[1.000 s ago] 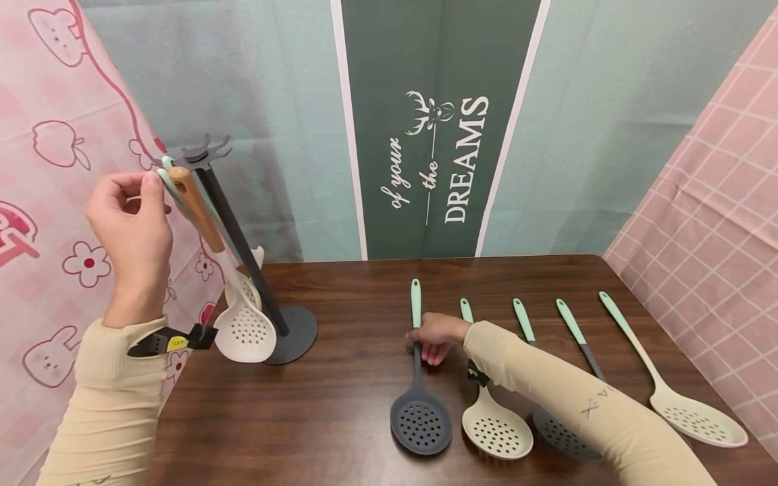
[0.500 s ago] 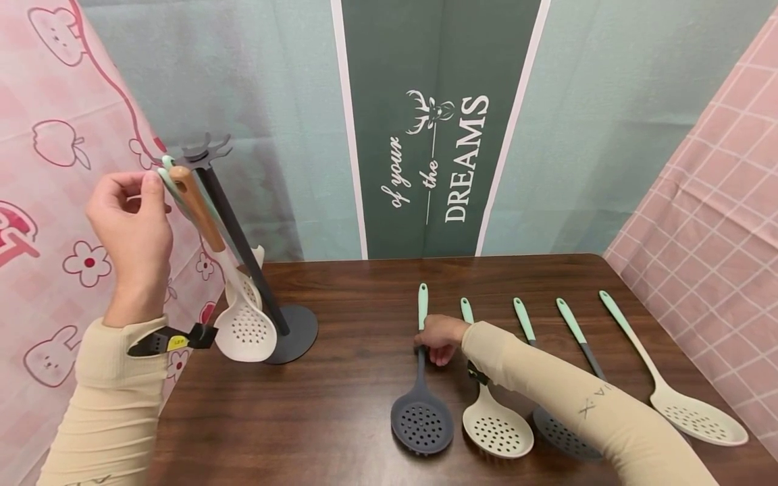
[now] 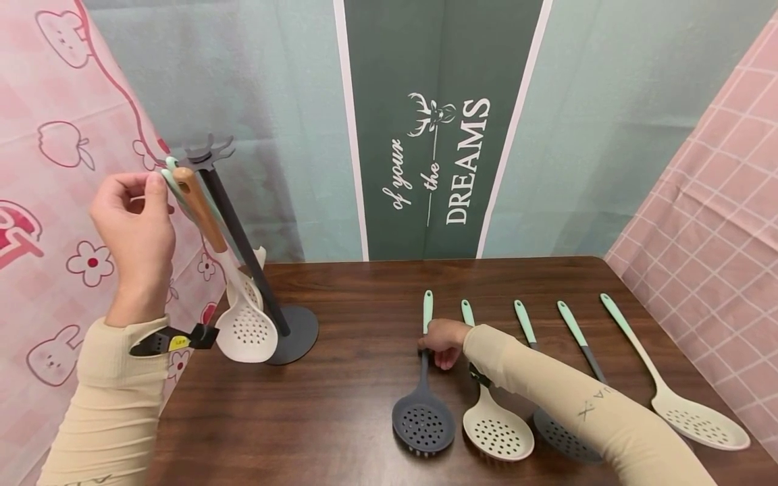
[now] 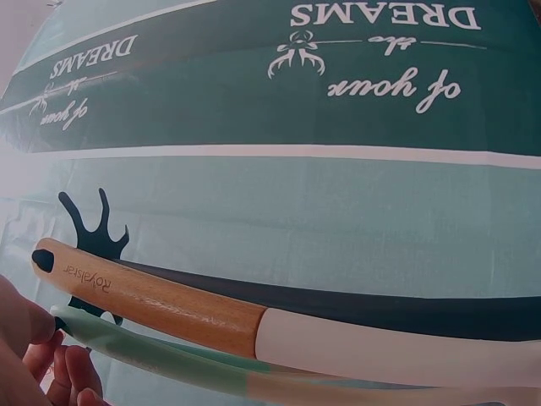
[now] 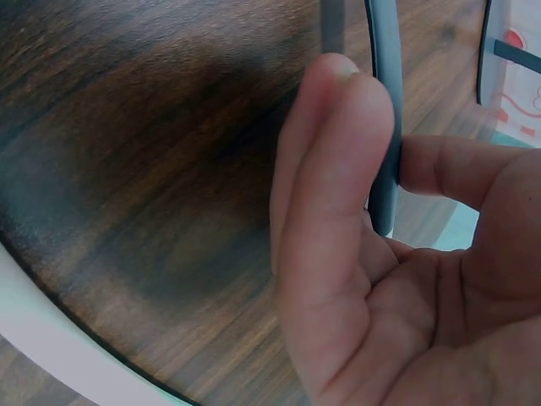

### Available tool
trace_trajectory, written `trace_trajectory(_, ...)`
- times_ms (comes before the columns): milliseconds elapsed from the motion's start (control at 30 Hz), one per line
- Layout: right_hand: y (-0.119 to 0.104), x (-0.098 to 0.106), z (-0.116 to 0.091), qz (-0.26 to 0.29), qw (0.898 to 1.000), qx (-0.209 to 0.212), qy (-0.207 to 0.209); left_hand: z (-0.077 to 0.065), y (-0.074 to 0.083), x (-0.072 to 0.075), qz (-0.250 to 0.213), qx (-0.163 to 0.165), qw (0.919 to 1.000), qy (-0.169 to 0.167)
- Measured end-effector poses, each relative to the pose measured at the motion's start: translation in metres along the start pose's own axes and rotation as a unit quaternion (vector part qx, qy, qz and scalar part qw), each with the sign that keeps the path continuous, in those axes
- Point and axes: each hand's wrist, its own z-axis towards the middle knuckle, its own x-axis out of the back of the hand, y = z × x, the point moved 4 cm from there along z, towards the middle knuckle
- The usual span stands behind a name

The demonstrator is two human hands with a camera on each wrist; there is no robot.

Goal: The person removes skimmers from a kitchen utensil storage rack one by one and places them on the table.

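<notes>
My left hand (image 3: 136,229) is raised at the utensil stand (image 3: 240,250), thumb and fingers pinching the tip of a mint-green handle (image 4: 127,345). That utensil's head cannot be told for sure. A white skimmer (image 3: 246,335) with a wooden handle hangs beside it, in front of the stand's post. On the table my right hand (image 3: 445,341) pinches a grey skimmer (image 3: 423,424) just below its mint-green grip. In the right wrist view, the thumb lies on one side of the grey shaft (image 5: 385,101) and the fingers on the other.
Right of my right hand, a cream skimmer (image 3: 498,432), a second grey perforated utensil (image 3: 565,435) and a cream slotted spoon (image 3: 699,418) lie in a row. Another mint-green handle (image 3: 524,322) lies among them. My right sleeve (image 3: 553,385) covers parts of several.
The grey skimmer's handle end has swung right and come slightly nearer, my right hand moving with it. My left hand keeps its place at the stand.
</notes>
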Motion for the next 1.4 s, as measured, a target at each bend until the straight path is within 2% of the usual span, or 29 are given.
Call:
trace_trajectory(467,0.001,-0.001,0.007,-0.009,1.000,-0.012,0.010,0.003,-0.001,0.004,-0.005,-0.009,0.9999,0.009)
trace_trajectory(567,-0.002,0.001,0.005,-0.024,1.000,-0.013,0.012,0.004,-0.002,0.004,-0.004,-0.012,0.9999,0.009)
trace_trajectory(700,-0.008,0.004,0.006,-0.074,0.997,-0.006,0.036,0.005,-0.002,0.005,-0.008,-0.015,0.9998,0.007)
trace_trajectory(833,-0.015,0.008,0.008,-0.148,0.986,0.013,0.074,0.006,-0.003,0.005,-0.010,-0.017,0.9998,0.005)
trace_trajectory(1033,-0.033,0.010,0.003,-0.252,0.958,0.062,0.124,0.003,-0.007,0.003,-0.009,-0.026,0.9996,-0.004)
trace_trajectory(1400,-0.084,0.020,-0.009,-0.274,0.933,0.137,0.189,0.000,-0.005,0.000,-0.020,-0.033,0.9993,0.000)
